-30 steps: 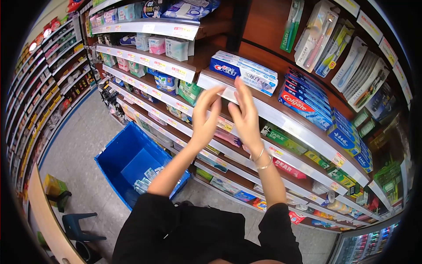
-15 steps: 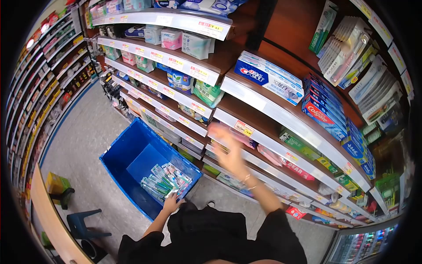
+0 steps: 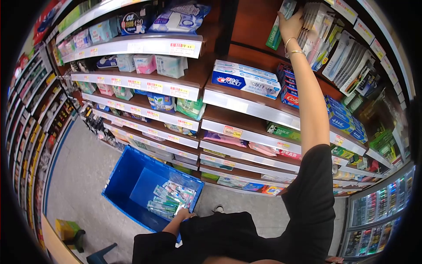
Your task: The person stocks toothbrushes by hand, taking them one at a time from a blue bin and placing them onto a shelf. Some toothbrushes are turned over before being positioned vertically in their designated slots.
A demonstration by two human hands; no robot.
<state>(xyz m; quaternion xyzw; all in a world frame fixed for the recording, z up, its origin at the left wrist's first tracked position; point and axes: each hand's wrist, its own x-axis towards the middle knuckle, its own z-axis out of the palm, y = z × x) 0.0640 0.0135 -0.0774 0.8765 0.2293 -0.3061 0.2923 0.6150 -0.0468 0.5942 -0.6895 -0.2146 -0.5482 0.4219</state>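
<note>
Low in front of me, my left hand [image 3: 182, 214] is closed at the near ends of several fanned-out toothbrush packs [image 3: 169, 198]. These packs appear over the right part of a blue crate [image 3: 132, 204]. My right arm stretches up to the top right, where my right hand [image 3: 290, 27] is at the hanging toothbrushes. Its thumb and fingers are apart, with the thumb by a green Darlie toothbrush pack [image 3: 275, 35]. A stack of pale toothbrush packs [image 3: 314, 31] hangs just right of the fingers, partly hiding them.
Crest toothpaste boxes [image 3: 246, 79] and Colgate boxes [image 3: 289, 94] stand on the shelf below. Sanitary pad packs [image 3: 169, 66] fill shelves to the left. A stool [image 3: 103, 255] is at the lower left, and a glass-door cooler [image 3: 373, 211] at the lower right.
My right hand has moved from in front of the middle shelves up to the hanging toothbrushes. My left hand stays by the packs at the crate. The view has shifted.
</note>
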